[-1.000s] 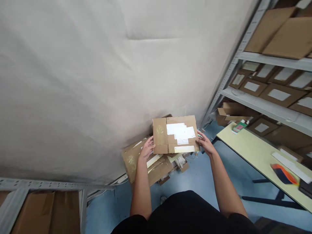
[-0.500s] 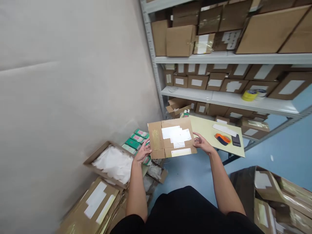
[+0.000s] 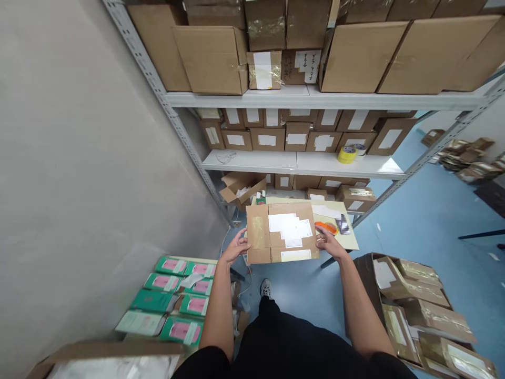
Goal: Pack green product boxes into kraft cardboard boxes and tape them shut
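I hold a flattened brown cardboard box (image 3: 282, 233) with white labels and clear tape out in front of me, above the blue floor. My left hand (image 3: 236, 247) grips its left edge. My right hand (image 3: 326, 243) grips its right edge. The box is roughly level, its labelled face up. Behind it stands a small pale green table (image 3: 349, 237) carrying an orange and dark tape dispenser (image 3: 325, 227) and a strip of white paper.
A grey metal shelf rack (image 3: 300, 100) packed with cardboard boxes fills the back; a yellow tape roll (image 3: 346, 155) lies on its middle shelf. Green and pink packets (image 3: 173, 297) lie at lower left by the white wall. A carton of flattened boxes (image 3: 422, 310) stands at lower right.
The view has swung right, from the white wall to the shelf rack and the table. Both hands have kept the flattened box in front of me.
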Available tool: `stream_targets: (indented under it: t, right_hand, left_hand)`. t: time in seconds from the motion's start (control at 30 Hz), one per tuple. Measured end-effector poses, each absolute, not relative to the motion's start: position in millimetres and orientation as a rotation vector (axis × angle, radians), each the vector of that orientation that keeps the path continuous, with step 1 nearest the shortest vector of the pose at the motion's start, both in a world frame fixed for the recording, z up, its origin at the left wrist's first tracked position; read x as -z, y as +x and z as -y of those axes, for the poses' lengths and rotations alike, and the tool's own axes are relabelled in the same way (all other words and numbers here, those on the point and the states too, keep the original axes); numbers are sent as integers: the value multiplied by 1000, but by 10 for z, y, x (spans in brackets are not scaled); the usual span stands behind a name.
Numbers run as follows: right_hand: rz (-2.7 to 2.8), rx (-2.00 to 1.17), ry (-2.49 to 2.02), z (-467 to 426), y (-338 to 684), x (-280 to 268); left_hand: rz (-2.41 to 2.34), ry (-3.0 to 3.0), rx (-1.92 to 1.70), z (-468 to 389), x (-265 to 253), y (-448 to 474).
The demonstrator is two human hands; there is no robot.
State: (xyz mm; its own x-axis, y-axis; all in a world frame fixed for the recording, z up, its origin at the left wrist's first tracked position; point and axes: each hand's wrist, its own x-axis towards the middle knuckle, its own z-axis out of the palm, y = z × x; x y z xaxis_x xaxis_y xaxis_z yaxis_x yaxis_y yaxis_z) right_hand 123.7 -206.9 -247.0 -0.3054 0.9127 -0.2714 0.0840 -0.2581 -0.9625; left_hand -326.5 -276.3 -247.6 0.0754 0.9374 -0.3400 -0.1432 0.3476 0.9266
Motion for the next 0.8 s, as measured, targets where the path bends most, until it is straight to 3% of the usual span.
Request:
stream_targets:
  t: [0.27,0.5,0.8]
  right_hand:
    - [1417,-1363,-1581,979,830,2589]
    - [1494,-1140,-1718,618,393,3090]
    - [1218,-1621,-1790,927,390,3607]
  left_hand:
    - [-1153,965,-910,1366,2792,-3479]
    - [-1183,1107,-1038,680,3048,-3349]
    - [-1546,1203,-1125,821,3671,-2619]
